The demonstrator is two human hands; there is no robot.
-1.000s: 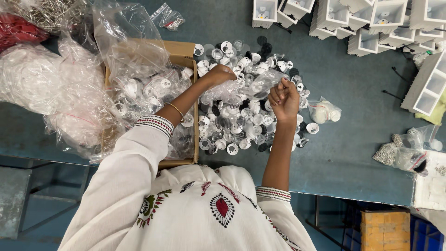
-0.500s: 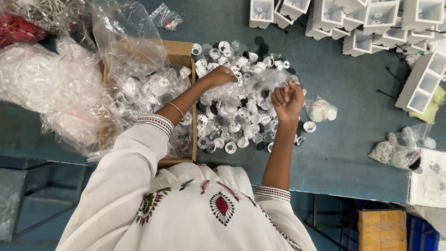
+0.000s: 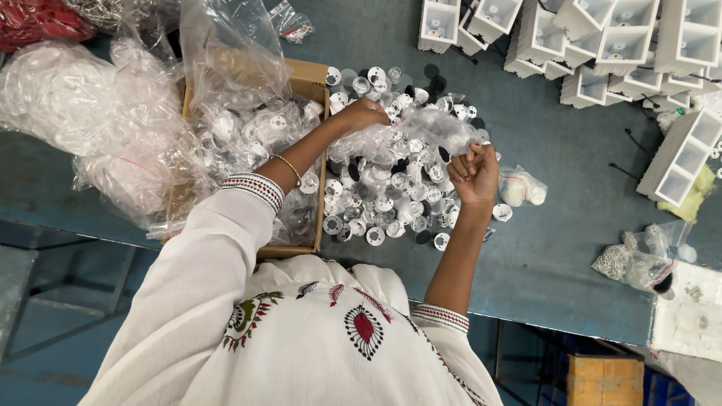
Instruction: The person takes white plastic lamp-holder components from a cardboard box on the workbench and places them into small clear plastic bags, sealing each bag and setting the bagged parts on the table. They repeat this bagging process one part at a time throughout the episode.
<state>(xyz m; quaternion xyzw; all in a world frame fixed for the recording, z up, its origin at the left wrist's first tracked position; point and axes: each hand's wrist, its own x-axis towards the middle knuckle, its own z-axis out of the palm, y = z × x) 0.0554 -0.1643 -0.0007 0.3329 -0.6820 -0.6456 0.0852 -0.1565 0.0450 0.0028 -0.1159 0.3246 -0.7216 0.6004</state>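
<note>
Both hands grip a clear plastic bag [image 3: 421, 131], stretched above the heap of small round white parts [image 3: 383, 192] mid-table. Left hand [image 3: 362, 114] pinches its edge at ten o'clock of the heap; right hand [image 3: 474, 174], fisted, clamps the other end at three o'clock. Cardboard box [image 3: 304, 75] lies at nine o'clock.

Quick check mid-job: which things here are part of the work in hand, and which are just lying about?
In hand:
left hand
right hand
clear plastic bag
pile of small round white parts

Lying about:
white box housings
cardboard box
small tied bag
red bundle
</note>
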